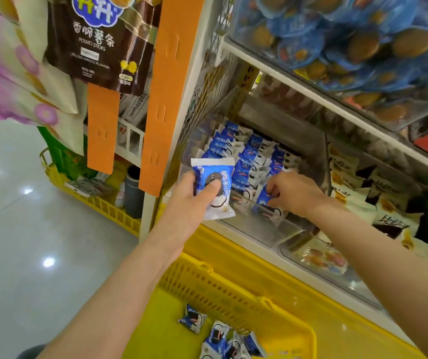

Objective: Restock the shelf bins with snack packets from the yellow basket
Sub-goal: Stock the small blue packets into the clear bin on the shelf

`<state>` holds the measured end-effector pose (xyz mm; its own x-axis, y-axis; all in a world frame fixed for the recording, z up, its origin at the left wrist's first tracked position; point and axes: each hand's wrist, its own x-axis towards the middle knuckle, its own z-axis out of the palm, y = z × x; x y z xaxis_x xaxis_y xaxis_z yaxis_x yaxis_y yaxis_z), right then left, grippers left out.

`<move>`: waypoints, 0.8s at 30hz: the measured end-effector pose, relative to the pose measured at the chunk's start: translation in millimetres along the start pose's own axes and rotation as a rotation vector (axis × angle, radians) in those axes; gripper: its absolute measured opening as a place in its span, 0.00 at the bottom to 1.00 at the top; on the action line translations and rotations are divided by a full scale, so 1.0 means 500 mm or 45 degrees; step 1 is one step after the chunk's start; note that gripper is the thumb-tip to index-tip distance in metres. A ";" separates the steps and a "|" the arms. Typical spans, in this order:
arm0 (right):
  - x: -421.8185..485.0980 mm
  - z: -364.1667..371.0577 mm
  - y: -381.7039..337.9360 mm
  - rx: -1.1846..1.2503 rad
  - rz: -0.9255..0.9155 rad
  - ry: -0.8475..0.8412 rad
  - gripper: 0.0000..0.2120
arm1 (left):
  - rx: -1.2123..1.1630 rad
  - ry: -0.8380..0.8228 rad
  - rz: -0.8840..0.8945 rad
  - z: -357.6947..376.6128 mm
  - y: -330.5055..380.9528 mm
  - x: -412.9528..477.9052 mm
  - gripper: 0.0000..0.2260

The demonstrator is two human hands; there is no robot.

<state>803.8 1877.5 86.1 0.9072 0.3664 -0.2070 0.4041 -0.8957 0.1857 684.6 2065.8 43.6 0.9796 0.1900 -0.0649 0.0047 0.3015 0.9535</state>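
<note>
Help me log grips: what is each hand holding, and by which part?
Left hand grips a blue-and-white snack packet by its left side, thumb across the front. Right hand pinches the upper edge of a similar packet standing in the clear bin.

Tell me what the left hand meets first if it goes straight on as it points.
The left hand, leading with its held packet, would likely meet the standing blue packets in the clear bin first; depth is unclear.
</note>
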 end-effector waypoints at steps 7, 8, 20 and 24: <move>0.000 0.018 -0.008 0.016 -0.013 0.153 0.12 | -0.040 -0.097 -0.026 0.010 0.009 -0.016 0.09; -0.006 0.012 -0.013 0.097 -0.006 0.229 0.12 | -0.053 -0.092 -0.064 0.011 0.010 -0.017 0.09; -0.172 -0.033 -0.108 1.587 -0.206 0.100 0.07 | 0.069 -0.230 -0.304 0.041 0.006 -0.064 0.14; -0.195 -0.009 -0.094 1.699 -0.112 0.142 0.14 | 0.033 -0.230 -0.240 0.045 -0.002 -0.081 0.14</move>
<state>696.9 1885.3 102.0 0.9147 0.3964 -0.0792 0.0964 -0.4042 -0.9096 649.2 2036.8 51.7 0.9810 -0.0376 -0.1905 0.1931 0.2917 0.9368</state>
